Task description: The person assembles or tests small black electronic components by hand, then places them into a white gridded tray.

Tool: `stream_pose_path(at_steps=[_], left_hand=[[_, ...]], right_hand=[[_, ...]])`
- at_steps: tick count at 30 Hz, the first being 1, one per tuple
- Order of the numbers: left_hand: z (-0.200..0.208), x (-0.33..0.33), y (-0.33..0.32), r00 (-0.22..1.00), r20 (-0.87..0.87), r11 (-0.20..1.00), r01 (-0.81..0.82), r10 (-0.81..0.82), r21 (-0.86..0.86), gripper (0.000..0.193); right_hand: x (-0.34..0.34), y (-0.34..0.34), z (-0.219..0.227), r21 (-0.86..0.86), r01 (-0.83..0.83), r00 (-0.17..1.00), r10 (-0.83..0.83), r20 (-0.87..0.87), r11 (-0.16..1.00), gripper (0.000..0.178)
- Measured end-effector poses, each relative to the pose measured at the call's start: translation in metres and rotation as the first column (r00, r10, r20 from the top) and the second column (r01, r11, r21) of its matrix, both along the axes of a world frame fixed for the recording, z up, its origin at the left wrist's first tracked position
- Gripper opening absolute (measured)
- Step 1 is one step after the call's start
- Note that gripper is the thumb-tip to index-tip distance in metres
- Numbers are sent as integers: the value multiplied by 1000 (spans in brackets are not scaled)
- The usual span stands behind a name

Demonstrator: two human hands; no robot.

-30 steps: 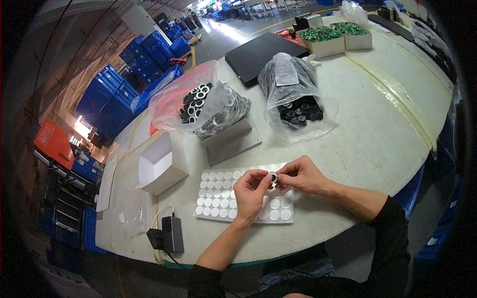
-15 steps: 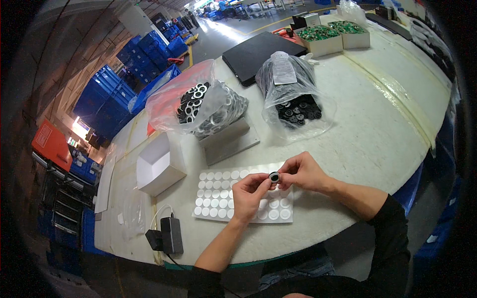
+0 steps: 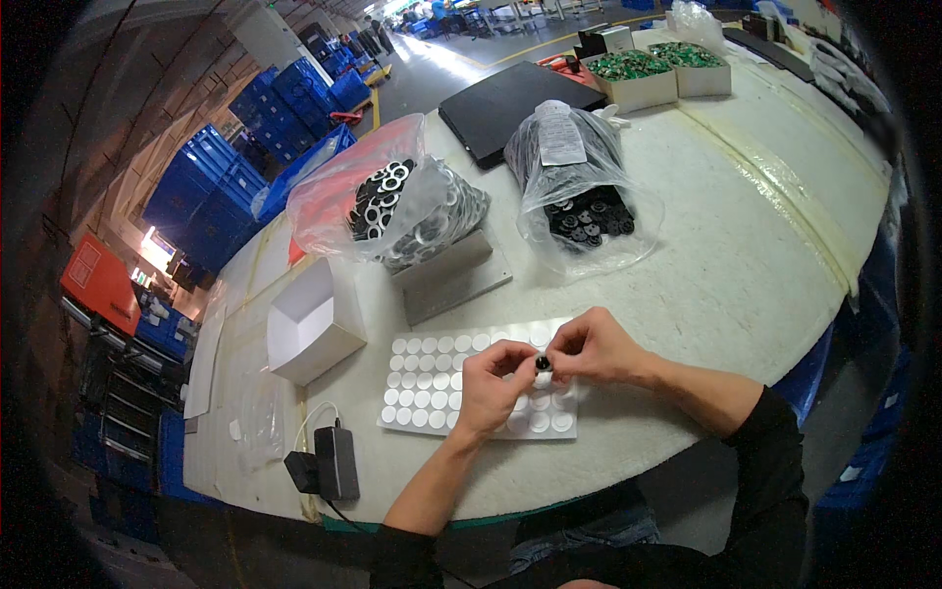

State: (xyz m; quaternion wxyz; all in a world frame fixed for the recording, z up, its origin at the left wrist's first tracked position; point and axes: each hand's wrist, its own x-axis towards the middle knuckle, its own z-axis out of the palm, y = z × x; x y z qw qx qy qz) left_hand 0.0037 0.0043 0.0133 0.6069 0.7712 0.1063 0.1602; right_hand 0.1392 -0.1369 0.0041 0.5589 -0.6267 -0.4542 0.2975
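Blue crates (image 3: 201,191) stand stacked on the workshop floor at the upper left of the frame, and your pale bench (image 3: 726,275) fills the middle. You have a small black round part (image 3: 543,363) just below the centre of the frame, with the sheet (image 3: 551,435) of white round stickers beneath it. Your left hand (image 3: 491,386) comes from the lower middle, its thumb and fingers closed on the part's left side. Your right hand (image 3: 601,348) comes from the lower right, fingertips pinched together at the part's right side, so both your hands have hold of it. Above your left hand lies a grey metal bracket (image 3: 456,288), with a clear bag (image 3: 446,216) of black and white rings just behind it. Another clear bag (image 3: 564,157), nearer the top centre, shows black parts (image 3: 592,218) at its mouth. Left of the bracket you have an open white box (image 3: 339,348), and below that, at the lower left, a black power adapter (image 3: 339,466) with a white cable
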Motion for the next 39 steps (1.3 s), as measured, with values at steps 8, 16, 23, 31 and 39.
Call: stream_pose_path(at_steps=[8, 16, 23, 31, 39], left_hand=[[-2, 1, -4, 992, 122, 991, -19, 35, -129, 21], [-1, -2, 10, 981, -24, 964, 194, -193, 181, 20], [-3, -1, -2, 985, -12, 960, 165, -173, -224, 15], [0, 0, 4, 999, -6, 814, -33, 37, -580, 8], [2, -4, 15, 997, 18, 772, -47, 76, -634, 14]], right_hand=[[4, 1, -2, 95, 81, 996, -78, -37, 992, 15], [15, 2, -11, 136, -161, 860, 71, 506, 978, 15], [11, 6, -5, 145, -71, 804, -30, 594, 987, 30], [129, -8, -25, 248, 715, 385, -664, 641, 654, 21], [128, -10, -20, 142, 753, 418, -632, 653, 643, 23]])
